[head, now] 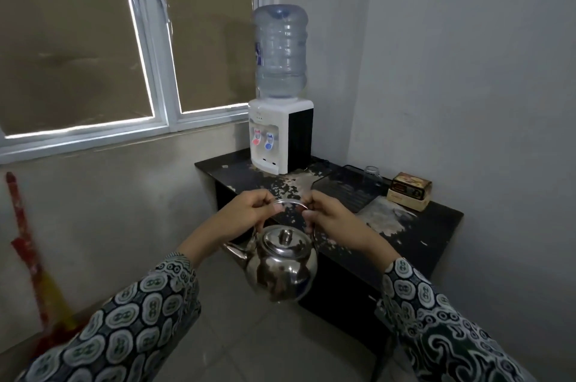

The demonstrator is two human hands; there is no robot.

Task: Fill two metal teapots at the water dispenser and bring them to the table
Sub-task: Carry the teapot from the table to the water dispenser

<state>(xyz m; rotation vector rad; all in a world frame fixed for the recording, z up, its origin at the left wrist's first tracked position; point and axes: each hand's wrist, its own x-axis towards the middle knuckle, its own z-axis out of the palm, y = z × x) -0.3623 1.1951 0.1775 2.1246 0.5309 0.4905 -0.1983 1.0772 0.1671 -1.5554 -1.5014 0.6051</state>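
Note:
A shiny metal teapot (280,263) with its lid on hangs in the air in front of me, spout pointing left. My left hand (249,213) grips the left side of its wire handle and my right hand (327,214) grips the right side. The white water dispenser (279,138) with a large clear bottle on top stands at the far corner of a worn black table (414,225). It has a red tap and a blue tap. The teapot is short of the dispenser, over the table's near-left edge. Only one teapot is in view.
On the table, right of the dispenser, lie a black tray (349,191), an upturned glass jar (372,174) and a small brown box (410,191). A red and yellow stick (28,247) leans on the left wall under the window (124,48). Grey tiled floor lies below.

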